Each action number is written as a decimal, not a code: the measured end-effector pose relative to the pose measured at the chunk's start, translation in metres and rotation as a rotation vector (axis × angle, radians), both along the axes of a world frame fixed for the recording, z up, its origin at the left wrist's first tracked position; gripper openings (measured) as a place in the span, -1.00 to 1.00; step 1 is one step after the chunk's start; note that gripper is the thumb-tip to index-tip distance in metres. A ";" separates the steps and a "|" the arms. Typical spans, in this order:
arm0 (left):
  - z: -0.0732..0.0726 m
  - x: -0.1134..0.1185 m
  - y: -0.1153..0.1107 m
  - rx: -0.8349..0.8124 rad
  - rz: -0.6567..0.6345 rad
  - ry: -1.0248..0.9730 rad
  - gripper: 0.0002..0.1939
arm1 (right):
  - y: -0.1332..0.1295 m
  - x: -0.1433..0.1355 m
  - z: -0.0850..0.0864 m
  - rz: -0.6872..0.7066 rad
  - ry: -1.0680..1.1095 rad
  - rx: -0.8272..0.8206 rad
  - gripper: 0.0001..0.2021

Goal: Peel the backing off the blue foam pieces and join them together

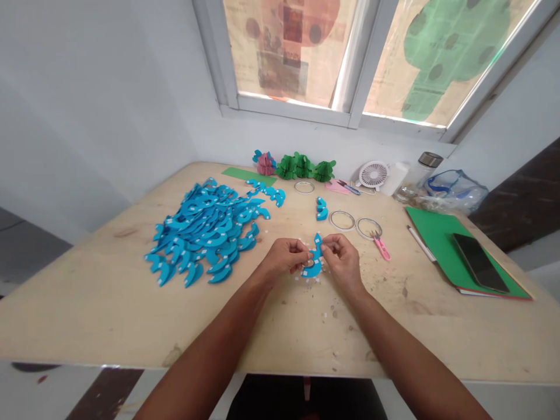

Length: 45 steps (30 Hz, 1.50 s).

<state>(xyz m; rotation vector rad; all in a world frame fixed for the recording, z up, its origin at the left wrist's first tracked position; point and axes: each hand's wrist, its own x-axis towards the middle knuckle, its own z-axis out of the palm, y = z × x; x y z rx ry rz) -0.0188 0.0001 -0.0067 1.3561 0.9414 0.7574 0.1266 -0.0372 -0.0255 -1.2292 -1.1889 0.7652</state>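
Observation:
A curved blue paper cutout (312, 270) with small white squares on it is held just above the table, between my two hands. My left hand (286, 256) pinches its left side between thumb and fingertips. On the other side, the thumb and fingers of my right hand (343, 259) are closed on its upper right edge. Small white scraps lie on the wood beneath it. A large heap of similar blue cutouts (205, 219) spreads to the left of my left hand. Another small blue piece (321, 209) lies beyond my hands.
Metal rings (342, 220) and pink-handled snips (381, 246) lie right of centre. Green and pink paper shapes (301, 166) line the wall beside a small white fan (373, 174). A phone (479, 262) rests on a green folder (441, 233), with a white pen (420, 242) alongside.

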 end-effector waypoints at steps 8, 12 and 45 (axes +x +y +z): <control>-0.001 -0.002 0.002 -0.026 -0.034 -0.022 -0.82 | 0.001 0.001 -0.002 0.016 0.053 -0.013 -0.82; 0.001 -0.007 0.004 -0.054 -0.105 -0.013 -0.83 | 0.001 0.001 -0.002 0.017 0.055 -0.023 -0.82; -0.002 -0.004 0.005 -0.031 0.006 -0.101 -0.83 | -0.002 -0.001 -0.001 0.085 -0.185 -0.001 -0.81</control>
